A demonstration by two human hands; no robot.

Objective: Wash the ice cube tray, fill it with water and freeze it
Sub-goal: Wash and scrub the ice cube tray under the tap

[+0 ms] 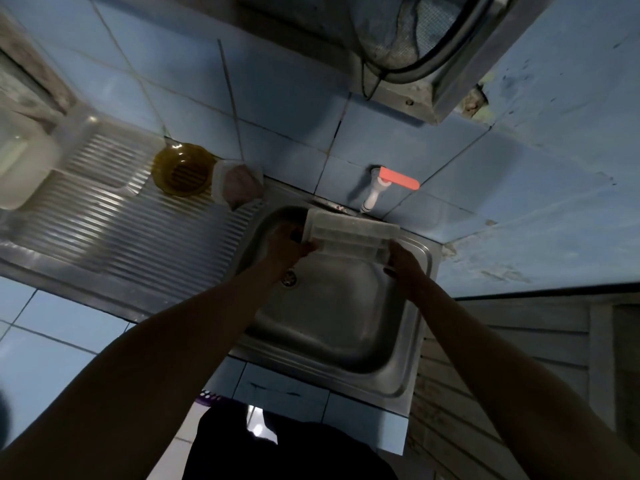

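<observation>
Head view: 1 dim, wide-angle frame looking down at a steel sink set against blue wall tiles.
Ice cube tray: pale, translucent, held level over the far part of the sink basin, just below the tap; its compartments are too blurred to count.
Left hand: at the tray's 9 o'clock end, fingers curled round that short edge, gripping it.
Right hand: at the tray's 4 o'clock corner, fingers wrapped over the edge, gripping it.
Tap: white spout with an orange-red lever, on the wall at 12 o'clock from the tray.
Drain: in the basin floor, at 7 o'clock from the tray, beside the left wrist.
Draining board: ribbed steel, at 9 o'clock from the basin.
Amber dish: round, slotted, on the board's far edge.
White container: at the board's far left.
</observation>
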